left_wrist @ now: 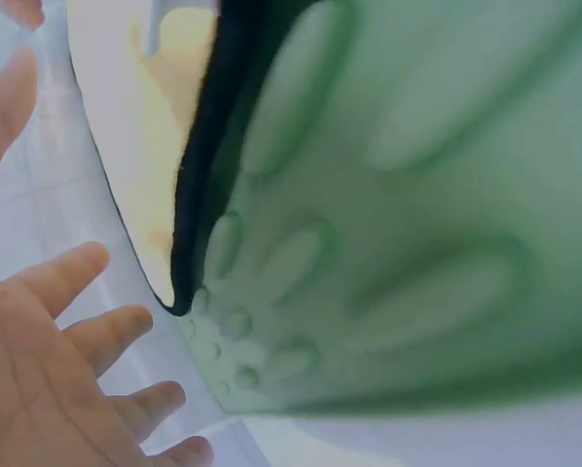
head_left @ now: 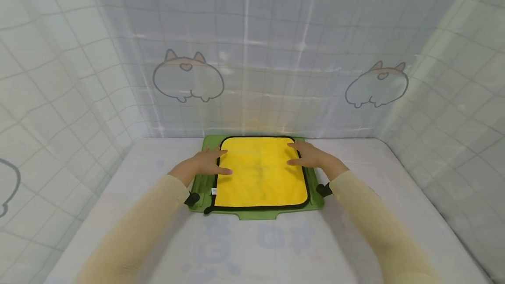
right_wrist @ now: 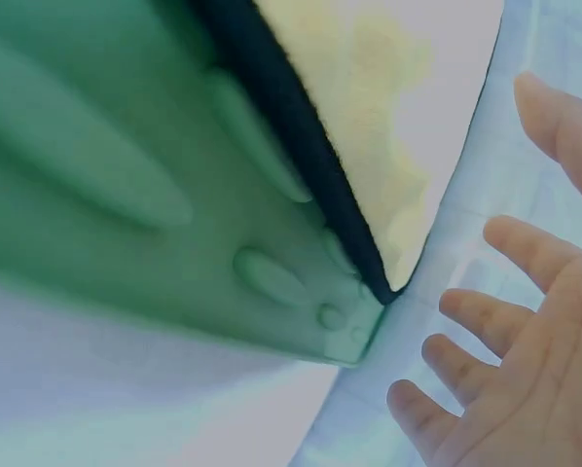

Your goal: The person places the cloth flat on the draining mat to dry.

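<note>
A yellow cloth (head_left: 260, 174) with black edging lies spread flat over a green board (head_left: 258, 215) with raised oval bumps. My left hand (head_left: 205, 162) hovers over the cloth's left edge, fingers spread, holding nothing. Across from it, my right hand (head_left: 311, 154) is spread over the right edge, also with nothing in it. Both wrist views show the fingers apart, the left hand (left_wrist: 67, 360) and the right hand (right_wrist: 525, 350) each beside a far corner of the cloth. A small white tag (head_left: 214, 191) sits on the cloth's left edge, near a black loop (head_left: 208, 210) at its lower left corner.
The board rests on a white-covered table (head_left: 260, 253) with faint blue print. A white grid-patterned curtain (head_left: 276, 78) with cartoon animal outlines stands right behind the board, and similar sheets (head_left: 43, 113) rise at both sides. The board's green rim shows all round the cloth.
</note>
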`<act>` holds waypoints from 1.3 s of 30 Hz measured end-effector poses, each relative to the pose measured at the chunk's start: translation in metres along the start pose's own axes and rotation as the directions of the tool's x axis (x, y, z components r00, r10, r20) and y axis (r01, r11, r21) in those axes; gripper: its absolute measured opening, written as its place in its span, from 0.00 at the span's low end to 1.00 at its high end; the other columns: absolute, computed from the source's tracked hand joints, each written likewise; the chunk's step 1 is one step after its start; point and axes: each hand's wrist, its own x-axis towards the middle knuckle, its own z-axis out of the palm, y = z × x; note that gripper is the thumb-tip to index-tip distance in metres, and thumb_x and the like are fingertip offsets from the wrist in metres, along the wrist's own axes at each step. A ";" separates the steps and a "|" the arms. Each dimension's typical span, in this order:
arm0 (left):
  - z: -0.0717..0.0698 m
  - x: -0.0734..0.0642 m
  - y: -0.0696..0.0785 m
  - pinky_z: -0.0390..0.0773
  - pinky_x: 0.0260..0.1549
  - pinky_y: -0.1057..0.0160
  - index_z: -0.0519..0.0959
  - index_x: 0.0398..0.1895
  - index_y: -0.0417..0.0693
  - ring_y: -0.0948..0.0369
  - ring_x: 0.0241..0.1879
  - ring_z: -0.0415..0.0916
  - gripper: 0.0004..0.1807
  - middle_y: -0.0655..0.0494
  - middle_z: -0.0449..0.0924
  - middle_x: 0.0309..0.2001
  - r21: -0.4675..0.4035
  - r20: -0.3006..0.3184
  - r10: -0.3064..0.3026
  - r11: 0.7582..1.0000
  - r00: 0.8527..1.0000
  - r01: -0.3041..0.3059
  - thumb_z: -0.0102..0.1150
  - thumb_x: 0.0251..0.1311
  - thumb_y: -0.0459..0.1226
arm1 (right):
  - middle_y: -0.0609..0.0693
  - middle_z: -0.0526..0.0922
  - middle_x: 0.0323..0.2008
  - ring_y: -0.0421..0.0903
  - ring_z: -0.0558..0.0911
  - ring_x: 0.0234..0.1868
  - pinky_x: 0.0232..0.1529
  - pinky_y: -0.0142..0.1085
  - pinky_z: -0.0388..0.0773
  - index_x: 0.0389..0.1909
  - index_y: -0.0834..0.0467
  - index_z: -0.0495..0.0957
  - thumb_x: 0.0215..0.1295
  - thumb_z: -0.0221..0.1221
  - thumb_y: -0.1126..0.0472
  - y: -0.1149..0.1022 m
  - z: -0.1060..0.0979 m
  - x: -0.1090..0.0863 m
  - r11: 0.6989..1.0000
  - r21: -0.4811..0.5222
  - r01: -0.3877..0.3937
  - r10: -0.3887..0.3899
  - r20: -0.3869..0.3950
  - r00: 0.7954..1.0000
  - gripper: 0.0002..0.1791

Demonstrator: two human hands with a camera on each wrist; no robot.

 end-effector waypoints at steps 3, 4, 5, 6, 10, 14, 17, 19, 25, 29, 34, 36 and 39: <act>0.002 -0.009 -0.003 0.39 0.68 0.27 0.53 0.80 0.50 0.31 0.75 0.34 0.54 0.37 0.47 0.78 0.018 -0.007 0.014 1.000 1.000 -0.014 0.59 0.59 0.67 | 0.67 0.48 0.77 0.66 0.48 0.77 0.72 0.64 0.47 0.78 0.61 0.54 0.71 0.60 0.44 -0.001 0.000 -0.008 0.999 -0.033 0.019 -0.019 -0.011 1.000 0.44; 0.003 -0.013 -0.004 0.40 0.67 0.27 0.53 0.80 0.49 0.30 0.75 0.34 0.53 0.37 0.48 0.78 0.023 -0.014 0.023 0.999 1.000 -0.023 0.59 0.59 0.67 | 0.68 0.48 0.77 0.67 0.49 0.77 0.72 0.64 0.47 0.78 0.61 0.54 0.70 0.60 0.45 -0.002 0.000 -0.010 0.999 -0.036 0.027 -0.028 -0.015 1.000 0.44; 0.004 -0.016 -0.004 0.40 0.67 0.26 0.54 0.80 0.49 0.30 0.75 0.35 0.53 0.37 0.47 0.78 0.027 -0.019 0.032 0.999 0.999 -0.031 0.59 0.59 0.66 | 0.68 0.48 0.77 0.66 0.48 0.77 0.72 0.64 0.47 0.78 0.60 0.54 0.70 0.61 0.45 -0.003 0.000 -0.013 0.999 -0.031 0.029 -0.029 -0.015 0.999 0.44; 0.005 -0.020 -0.004 0.40 0.67 0.26 0.55 0.80 0.49 0.30 0.75 0.34 0.52 0.38 0.47 0.78 0.025 -0.024 0.041 0.999 0.999 -0.040 0.59 0.60 0.66 | 0.67 0.48 0.77 0.66 0.48 0.77 0.72 0.64 0.47 0.78 0.60 0.54 0.70 0.61 0.45 -0.004 0.000 -0.016 0.999 -0.029 0.031 -0.031 -0.014 0.999 0.44; 0.013 -0.031 -0.003 0.41 0.67 0.26 0.57 0.79 0.51 0.31 0.75 0.34 0.51 0.40 0.45 0.79 0.025 -0.030 0.069 0.997 0.997 -0.068 0.61 0.59 0.65 | 0.68 0.48 0.77 0.66 0.47 0.77 0.72 0.65 0.47 0.78 0.59 0.55 0.69 0.62 0.46 -0.009 0.001 -0.031 0.998 -0.023 0.055 -0.055 -0.003 0.998 0.44; 0.021 -0.039 0.001 0.40 0.68 0.28 0.58 0.79 0.52 0.31 0.75 0.35 0.52 0.41 0.45 0.79 0.009 -0.009 0.102 0.995 0.995 -0.102 0.66 0.56 0.63 | 0.68 0.47 0.77 0.68 0.45 0.77 0.70 0.68 0.46 0.78 0.59 0.56 0.65 0.65 0.44 -0.013 0.006 -0.047 0.997 -0.014 0.079 -0.078 0.035 0.996 0.47; 0.025 -0.043 0.002 0.39 0.68 0.27 0.58 0.79 0.53 0.31 0.75 0.35 0.54 0.42 0.45 0.79 0.024 0.013 0.116 0.993 0.993 -0.116 0.69 0.52 0.63 | 0.68 0.46 0.77 0.70 0.43 0.76 0.69 0.71 0.46 0.78 0.58 0.57 0.62 0.68 0.43 -0.013 0.010 -0.056 0.996 -0.006 0.087 -0.086 0.065 0.994 0.50; 0.028 -0.045 0.002 0.41 0.68 0.27 0.58 0.79 0.53 0.32 0.76 0.35 0.55 0.42 0.45 0.79 0.046 0.022 0.116 0.992 0.993 -0.117 0.71 0.51 0.63 | 0.68 0.47 0.77 0.71 0.43 0.76 0.68 0.72 0.46 0.78 0.57 0.57 0.59 0.70 0.42 -0.012 0.013 -0.061 0.996 -0.007 0.091 -0.090 0.078 0.993 0.52; 0.035 -0.049 -0.004 0.43 0.68 0.27 0.59 0.79 0.53 0.33 0.76 0.36 0.56 0.43 0.45 0.80 0.052 0.041 0.112 0.992 0.993 -0.114 0.74 0.48 0.60 | 0.66 0.46 0.78 0.70 0.43 0.76 0.67 0.73 0.48 0.79 0.54 0.55 0.54 0.73 0.40 -0.004 0.025 -0.071 0.996 -0.037 0.083 -0.077 0.147 0.986 0.56; 0.039 -0.051 -0.008 0.43 0.68 0.27 0.58 0.79 0.53 0.33 0.76 0.37 0.58 0.44 0.45 0.80 0.041 0.039 0.117 0.992 0.992 -0.118 0.75 0.47 0.60 | 0.66 0.46 0.78 0.70 0.44 0.76 0.67 0.72 0.50 0.79 0.54 0.55 0.53 0.73 0.41 -0.001 0.032 -0.076 0.994 -0.062 0.093 -0.082 0.161 0.984 0.56; 0.044 -0.051 -0.011 0.43 0.68 0.28 0.57 0.79 0.53 0.34 0.76 0.37 0.58 0.44 0.44 0.80 0.045 0.033 0.129 0.990 0.991 -0.131 0.75 0.47 0.61 | 0.65 0.47 0.78 0.70 0.45 0.76 0.68 0.71 0.49 0.78 0.54 0.56 0.52 0.75 0.43 0.002 0.036 -0.082 0.994 -0.069 0.085 -0.075 0.130 0.989 0.56; 0.046 -0.053 -0.012 0.43 0.69 0.29 0.57 0.79 0.53 0.34 0.76 0.37 0.58 0.44 0.44 0.80 0.034 0.032 0.134 0.990 0.990 -0.136 0.75 0.47 0.60 | 0.64 0.46 0.78 0.69 0.44 0.76 0.68 0.71 0.49 0.78 0.53 0.56 0.53 0.75 0.43 0.003 0.038 -0.084 0.995 -0.064 0.073 -0.064 0.130 0.989 0.56; 0.047 -0.055 -0.013 0.43 0.68 0.29 0.58 0.79 0.52 0.34 0.76 0.37 0.57 0.43 0.45 0.80 0.013 0.022 0.145 0.989 0.989 -0.146 0.75 0.47 0.59 | 0.63 0.46 0.79 0.69 0.43 0.77 0.67 0.72 0.49 0.78 0.53 0.56 0.54 0.74 0.45 0.002 0.040 -0.087 0.997 -0.051 0.062 -0.055 0.130 0.990 0.55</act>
